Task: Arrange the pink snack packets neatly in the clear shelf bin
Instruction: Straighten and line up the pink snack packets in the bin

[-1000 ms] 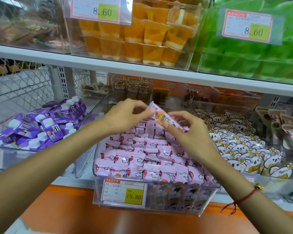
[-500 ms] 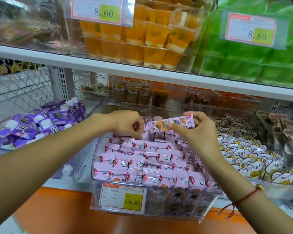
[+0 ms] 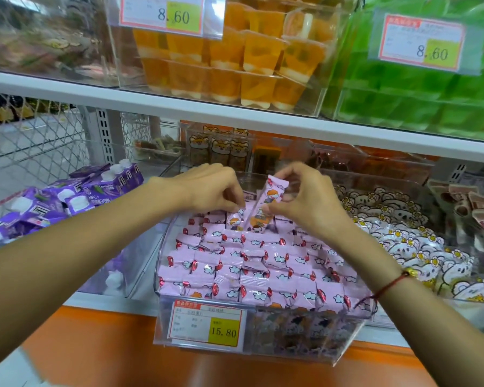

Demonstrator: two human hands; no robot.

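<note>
At the far end of the clear shelf bin [image 3: 347, 342], both hands work over the back row of packets. Right hand [image 3: 308, 203] pinches one pink snack packet [image 3: 264, 203] between thumb and fingertips, holding it upright and slightly tilted, top end leaning right, lower end down among the back-row packets. Left hand [image 3: 207, 188], fingers curled downward, pinches at another packet [image 3: 234, 220] standing just left of the held one; exact grip partly hidden by the knuckles. Red string bracelet [image 3: 389, 286] on the right wrist. Rest of the pink packets [image 3: 252, 263] lie in overlapping rows filling the bin from near edge to far, cloud prints facing up, fairly even. Yellow-and-white price tag [image 3: 207, 325] reading 15.80 on the bin's near front wall, left side. Bin sits on the lower shelf [image 3: 109, 300], near edge overhanging an orange band below. Left of it, a bin of purple cartons [image 3: 76, 194] with white caps. Right of it, a bin of white-and-brown cartoon-print packets [image 3: 403, 241], touching or just beside the pink bin's wall; cannot tell which. Upper shelf carries a clear bin of orange jelly cups [image 3: 249, 60] with an 8.60 tag [image 3: 162, 12], and to the right a bin of green items [image 3: 419, 107], blurred, also tagged 8.60.
</note>
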